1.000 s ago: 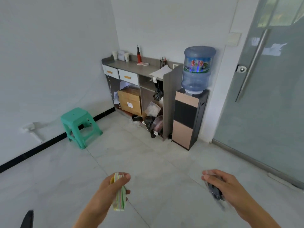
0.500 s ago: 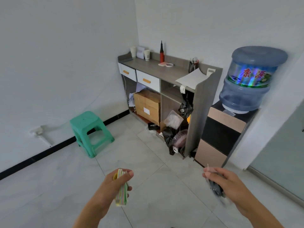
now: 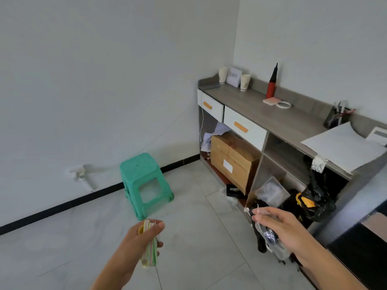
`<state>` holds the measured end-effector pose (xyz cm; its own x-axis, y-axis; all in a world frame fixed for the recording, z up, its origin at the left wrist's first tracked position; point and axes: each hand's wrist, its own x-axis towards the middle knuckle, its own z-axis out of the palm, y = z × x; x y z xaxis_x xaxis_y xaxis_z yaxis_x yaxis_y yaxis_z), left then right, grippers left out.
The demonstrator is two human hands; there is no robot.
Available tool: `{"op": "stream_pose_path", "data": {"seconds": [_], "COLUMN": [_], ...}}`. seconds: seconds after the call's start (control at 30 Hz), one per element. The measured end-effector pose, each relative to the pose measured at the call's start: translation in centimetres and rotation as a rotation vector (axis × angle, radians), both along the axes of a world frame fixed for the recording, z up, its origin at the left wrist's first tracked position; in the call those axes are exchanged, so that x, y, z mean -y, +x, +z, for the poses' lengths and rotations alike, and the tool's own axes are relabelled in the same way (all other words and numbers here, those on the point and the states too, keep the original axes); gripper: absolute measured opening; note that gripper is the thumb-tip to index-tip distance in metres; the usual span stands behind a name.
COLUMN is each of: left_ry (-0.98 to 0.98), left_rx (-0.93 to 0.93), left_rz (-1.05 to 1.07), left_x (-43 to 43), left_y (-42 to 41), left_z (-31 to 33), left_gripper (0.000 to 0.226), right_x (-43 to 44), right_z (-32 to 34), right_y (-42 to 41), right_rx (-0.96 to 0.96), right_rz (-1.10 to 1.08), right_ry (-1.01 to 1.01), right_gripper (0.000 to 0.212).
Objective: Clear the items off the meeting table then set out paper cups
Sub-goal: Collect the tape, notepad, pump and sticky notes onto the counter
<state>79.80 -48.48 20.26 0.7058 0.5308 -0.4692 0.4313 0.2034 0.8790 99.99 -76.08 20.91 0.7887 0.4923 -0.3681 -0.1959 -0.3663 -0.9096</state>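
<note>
left hand (image 3: 137, 241): thumb and fingers (image 3: 158, 225) pinching a stack of pastel sticky notes (image 3: 150, 249), held edge-on over the floor tiles, low centre of view

right hand (image 3: 281, 226): fingers curled shut around a crinkly clear plastic bag (image 3: 270, 239) with something dark and shiny inside, can't tell what it is

paper cups (image 3: 244, 82): two of them upright at the far left end of the sideboard's tabletop (image 3: 272, 116), a small white card (image 3: 234, 77) propped between them

also on the tabletop: red and black pump-looking thing (image 3: 272, 84), pink pad (image 3: 271, 100) touching a white tape ring (image 3: 283, 105), dark pen holder (image 3: 337, 116), big white sheet (image 3: 343, 146) hanging over the front edge

under it: cardboard box (image 3: 233, 160), loose papers, black bags (image 3: 316, 197) spilling out just beyond the right hand

in the way: green plastic stool (image 3: 144, 183) on the floor by the wall, well left of the sideboard
</note>
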Motion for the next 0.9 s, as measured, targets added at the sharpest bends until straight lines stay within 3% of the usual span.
{"op": "stream_pose_path", "data": {"seconds": [0.17,0.33,0.6,0.9], "left_ry": [0.03,0.118,0.033,0.083], "left_rx": [0.0,0.036,-0.001,0.024], "left_rz": [-0.07,-0.166,-0.33,-0.373], "left_x": [-9.6,-16.4,-19.8,-23.1], "left_y": [9.7,21.2,37.7,58.1], "left_z": [1.3,3.5,1.1,3.7], "left_gripper": [0.043,0.022,0.034,0.033], "right_x": [-8.4,-13.5,-16.0,-19.2], "right_z": [0.2,2.0,0.1,1.7], "right_y": [6.6,13.6,27.3,46.7], "right_rx": [-0.013,0.025,-0.003,0.01], "right_rz": [-0.017,-0.103,-0.248,-0.37], "right_ry": [-0.052,-0.073,-0.096,0.064], "right_gripper": [0.018,0.022,0.019,0.021]}}
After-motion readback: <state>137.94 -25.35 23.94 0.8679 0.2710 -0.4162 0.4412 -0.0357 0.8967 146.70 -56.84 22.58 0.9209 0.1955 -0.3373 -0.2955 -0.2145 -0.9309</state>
